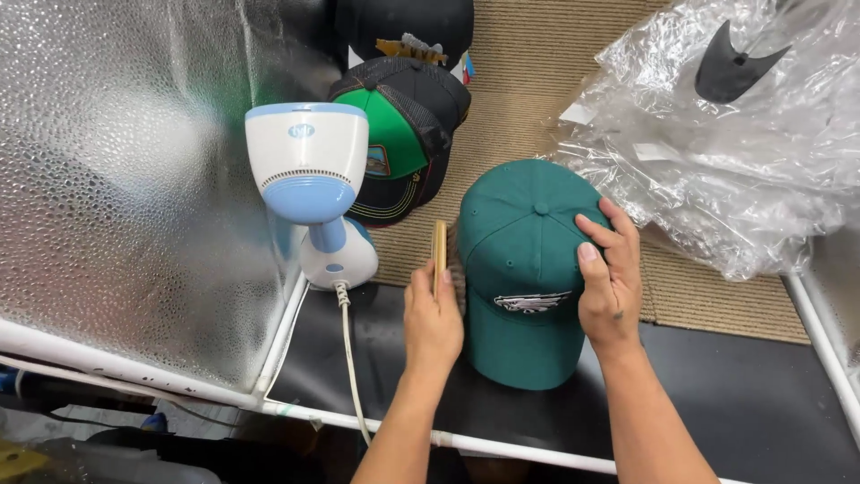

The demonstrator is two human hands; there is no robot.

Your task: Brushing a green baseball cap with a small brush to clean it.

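1. Green cap (524,269) sits brim toward the person, half on the black mat (717,394), half on the tan carpet (555,81).
2. Right hand (611,278) lies open on the cap's right side, fingers spread, steadying it.
3. Left hand (433,318) pinches a thin gold-edged card (439,255) upright, just beside the cap's left side.
4. Step in hand, as I judge it: positioning the cap; the next move calls for a steady crown.
5. Steamer (313,188) stands untouched at left.

Left hand (433,323) edge-up, fingers straight, right hand (611,280) palm-down, fingers spread, both forearms reaching forward
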